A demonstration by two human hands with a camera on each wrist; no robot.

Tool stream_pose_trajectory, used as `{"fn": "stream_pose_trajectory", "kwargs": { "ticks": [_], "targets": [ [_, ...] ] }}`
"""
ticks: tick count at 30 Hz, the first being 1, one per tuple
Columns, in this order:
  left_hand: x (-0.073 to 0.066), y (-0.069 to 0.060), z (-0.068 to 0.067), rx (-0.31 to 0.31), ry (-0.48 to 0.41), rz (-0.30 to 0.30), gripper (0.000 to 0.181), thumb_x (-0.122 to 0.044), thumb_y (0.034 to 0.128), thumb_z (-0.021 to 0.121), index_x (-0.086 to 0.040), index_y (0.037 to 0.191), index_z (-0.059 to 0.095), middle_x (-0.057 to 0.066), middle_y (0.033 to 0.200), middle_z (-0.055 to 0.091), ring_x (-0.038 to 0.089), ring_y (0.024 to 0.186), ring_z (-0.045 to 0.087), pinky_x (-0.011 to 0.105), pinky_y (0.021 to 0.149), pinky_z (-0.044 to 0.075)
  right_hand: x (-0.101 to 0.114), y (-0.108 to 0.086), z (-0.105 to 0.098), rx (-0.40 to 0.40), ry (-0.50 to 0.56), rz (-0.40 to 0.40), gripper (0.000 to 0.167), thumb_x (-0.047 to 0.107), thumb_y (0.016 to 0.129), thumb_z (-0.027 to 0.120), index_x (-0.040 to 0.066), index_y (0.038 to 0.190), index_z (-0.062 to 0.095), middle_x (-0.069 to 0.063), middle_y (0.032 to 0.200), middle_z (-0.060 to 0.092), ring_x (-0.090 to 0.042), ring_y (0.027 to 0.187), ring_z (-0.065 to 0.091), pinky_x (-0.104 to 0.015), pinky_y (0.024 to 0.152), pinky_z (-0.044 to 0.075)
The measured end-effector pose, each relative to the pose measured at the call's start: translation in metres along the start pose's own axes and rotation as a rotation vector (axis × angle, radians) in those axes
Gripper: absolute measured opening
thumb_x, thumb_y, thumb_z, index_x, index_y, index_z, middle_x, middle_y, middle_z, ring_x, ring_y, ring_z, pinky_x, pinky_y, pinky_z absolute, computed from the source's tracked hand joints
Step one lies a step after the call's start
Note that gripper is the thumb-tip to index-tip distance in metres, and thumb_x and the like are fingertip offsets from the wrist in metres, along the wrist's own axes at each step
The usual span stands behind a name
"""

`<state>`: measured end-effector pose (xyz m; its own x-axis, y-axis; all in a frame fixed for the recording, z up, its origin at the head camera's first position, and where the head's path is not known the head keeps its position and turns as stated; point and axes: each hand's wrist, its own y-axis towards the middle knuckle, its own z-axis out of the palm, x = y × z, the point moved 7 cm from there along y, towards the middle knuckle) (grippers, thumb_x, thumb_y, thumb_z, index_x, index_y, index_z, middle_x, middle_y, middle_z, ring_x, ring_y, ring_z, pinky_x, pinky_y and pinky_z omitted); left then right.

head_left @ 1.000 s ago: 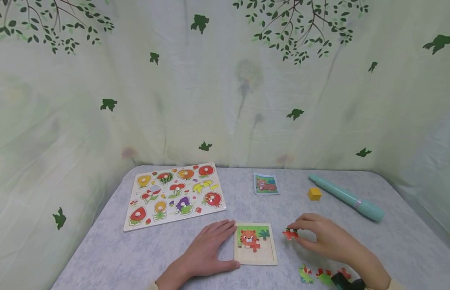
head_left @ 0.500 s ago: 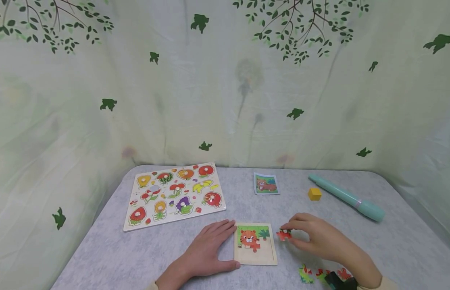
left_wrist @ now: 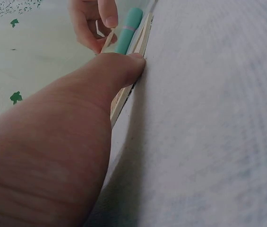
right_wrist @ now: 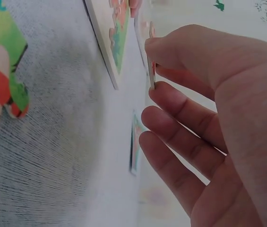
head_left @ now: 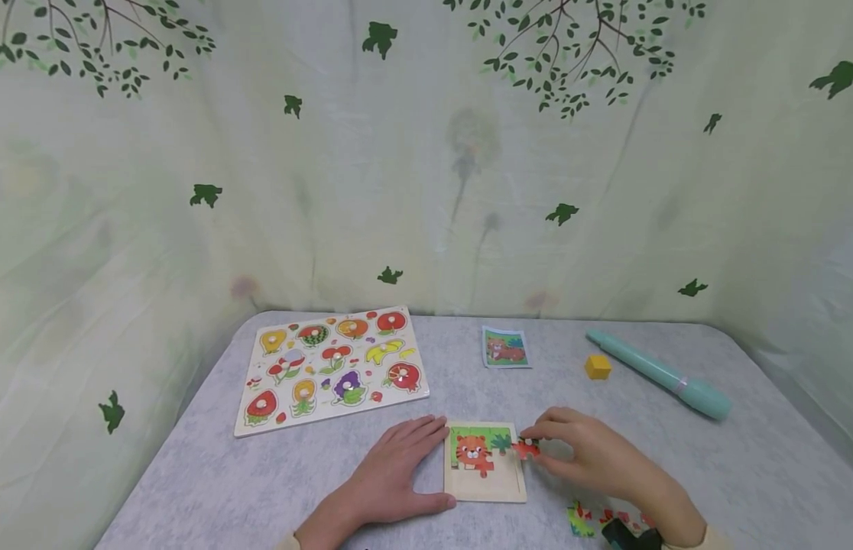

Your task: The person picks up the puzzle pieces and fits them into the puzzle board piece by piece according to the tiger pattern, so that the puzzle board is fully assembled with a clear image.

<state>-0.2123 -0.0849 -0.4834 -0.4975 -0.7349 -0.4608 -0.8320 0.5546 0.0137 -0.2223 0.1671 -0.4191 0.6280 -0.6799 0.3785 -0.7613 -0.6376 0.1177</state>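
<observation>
On a grey table (head_left: 192, 489) before a leafy curtain (head_left: 426, 229), resting the left hand (head_left: 392, 473), straight-fingered, against the left edge of a frame (head_left: 502, 485); pinching a piece (head_left: 526, 449) with the right hand (head_left: 591, 452) at the frame's right rim. Beyond the frame, a card (head_left: 507, 349).

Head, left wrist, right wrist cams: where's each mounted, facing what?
Head: on the head, facing forward and down at the table; left hand and right hand show.
Left wrist: on that wrist, facing along the thumb to the puzzle frame; right fingers show beyond.
Right wrist: on that wrist, facing right fingers pinching the puzzle piece.
Head and right wrist share the puzzle piece and picture card.
</observation>
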Motion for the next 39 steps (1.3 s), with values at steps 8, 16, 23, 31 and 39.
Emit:
{"fn": "stream_pose_trajectory", "kwargs": {
  "ticks": [8,16,23,31,39],
  "targets": [
    [0.000,0.000,0.001,-0.003,0.004,0.007,0.095,-0.079,0.0860,0.059,-0.022,0.159,0.042,-0.007,0.166,0.035,0.020,0.154,0.031,0.054,0.123,0.029,0.002,0.004,0.009,-0.003,0.010,0.001,0.028,0.028,0.094,0.076,0.030,0.122,0.075,0.018,0.108,0.063,-0.003,0.092,0.059,-0.026,0.077,0.057],
    [-0.001,0.000,0.000,-0.006,0.004,0.009,0.095,-0.078,0.0861,0.060,-0.021,0.159,0.042,-0.007,0.166,0.036,0.020,0.155,0.031,0.054,0.123,0.029,0.006,0.006,0.016,-0.017,0.044,0.025,0.026,0.028,0.095,0.076,0.028,0.121,0.076,0.015,0.108,0.061,-0.003,0.087,0.056,-0.021,0.070,0.055],
    [-0.002,-0.001,-0.001,-0.011,0.005,0.011,0.094,-0.077,0.0862,0.061,-0.019,0.159,0.043,-0.006,0.166,0.036,0.021,0.154,0.031,0.054,0.123,0.029,0.009,0.008,0.022,-0.027,0.040,0.011,0.023,0.024,0.094,0.075,0.029,0.117,0.078,0.015,0.107,0.061,-0.002,0.087,0.057,-0.021,0.073,0.055],
    [-0.002,0.000,-0.001,0.001,0.001,0.002,0.094,-0.077,0.0861,0.061,-0.020,0.159,0.042,-0.006,0.167,0.035,0.021,0.155,0.030,0.054,0.124,0.028,0.012,0.011,0.027,-0.034,0.029,-0.008,0.020,0.026,0.094,0.075,0.031,0.113,0.078,0.017,0.105,0.062,-0.001,0.089,0.057,-0.024,0.077,0.057],
    [-0.001,0.000,-0.001,0.003,-0.006,0.000,0.095,-0.078,0.0859,0.060,-0.021,0.159,0.042,-0.007,0.166,0.036,0.021,0.154,0.031,0.055,0.123,0.029,0.013,0.012,0.031,-0.031,0.016,-0.021,0.017,0.026,0.095,0.076,0.033,0.111,0.080,0.017,0.106,0.063,0.000,0.091,0.057,-0.024,0.077,0.057]
  ]
}}
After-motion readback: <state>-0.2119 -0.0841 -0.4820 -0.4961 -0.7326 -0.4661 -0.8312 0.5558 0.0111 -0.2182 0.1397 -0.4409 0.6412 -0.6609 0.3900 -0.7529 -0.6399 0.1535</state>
